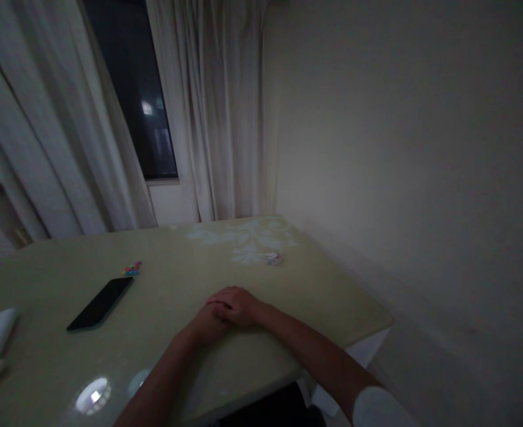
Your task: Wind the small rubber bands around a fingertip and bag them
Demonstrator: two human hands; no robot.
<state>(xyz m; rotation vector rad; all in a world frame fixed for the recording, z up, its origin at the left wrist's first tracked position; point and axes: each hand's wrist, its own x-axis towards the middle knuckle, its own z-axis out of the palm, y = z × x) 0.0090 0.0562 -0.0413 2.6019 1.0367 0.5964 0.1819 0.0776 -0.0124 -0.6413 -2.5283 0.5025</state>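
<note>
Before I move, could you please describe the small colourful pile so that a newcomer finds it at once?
On the table, to the left of the left hand, find the black phone. The small pile lies just beyond its far end. Its bright colours set it apart from the flat black phone and from the paler pile farther right.

The tabletop (168, 296) is open between phone (100, 303) and left hand (209, 323).
</note>
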